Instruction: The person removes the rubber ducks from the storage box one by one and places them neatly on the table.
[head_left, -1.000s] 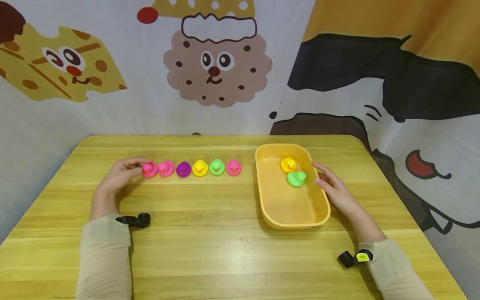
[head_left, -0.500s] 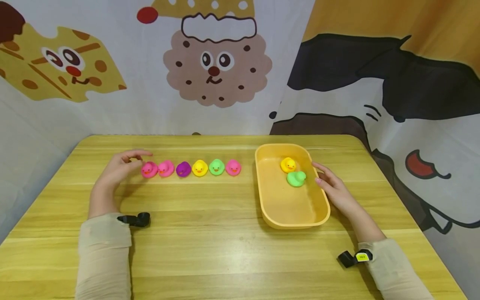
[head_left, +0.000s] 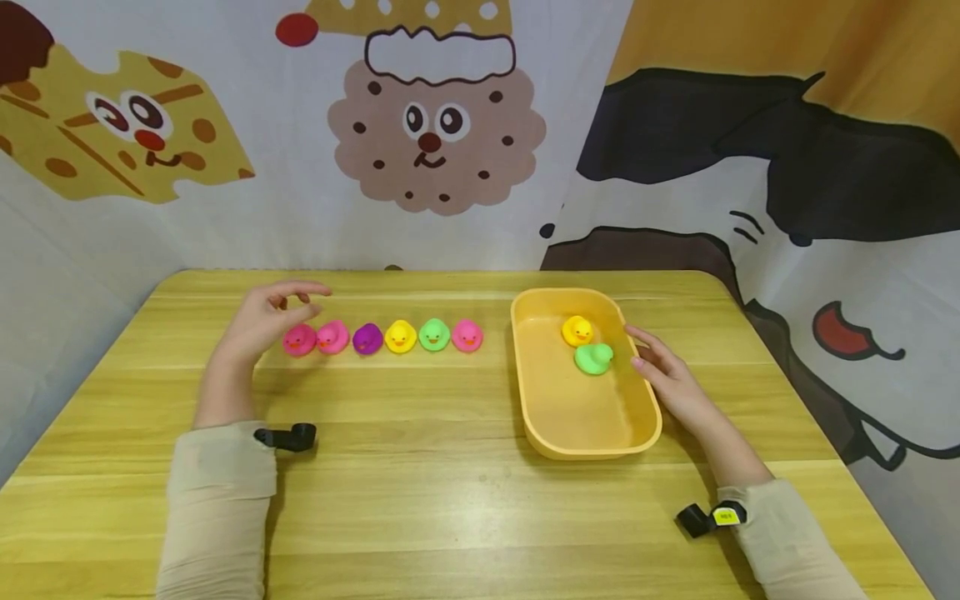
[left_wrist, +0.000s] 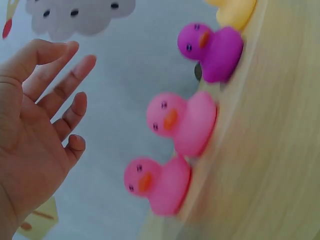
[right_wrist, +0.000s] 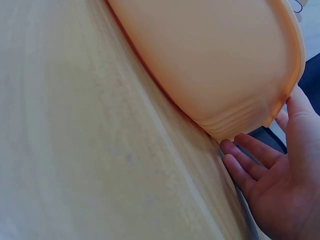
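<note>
Six ducks [head_left: 401,337] lined up, two ducks [head_left: 593,359] left in basin [head_left: 577,417]; left hand [head_left: 264,319] released, empty; right hand [head_left: 670,379] grips basin's rim.

Wide passage along near wooden surface [head_left: 420,508]. Row of six rubber ducks [head_left: 401,337] makes low barrier; narrow gap between row and yellow tub [head_left: 588,417]. Left grip [head_left: 262,321] partly blocks row's left end, right grip [head_left: 671,383] tub's right rim.

My bench [head_left: 390,550] is yellowish wood with a light glare [head_left: 483,521] on it, and I've got a cartoon backdrop [head_left: 262,225] behind: holey cheese [head_left: 123,146], cookie face [head_left: 437,158], big black-and-white critter [head_left: 862,183].
</note>
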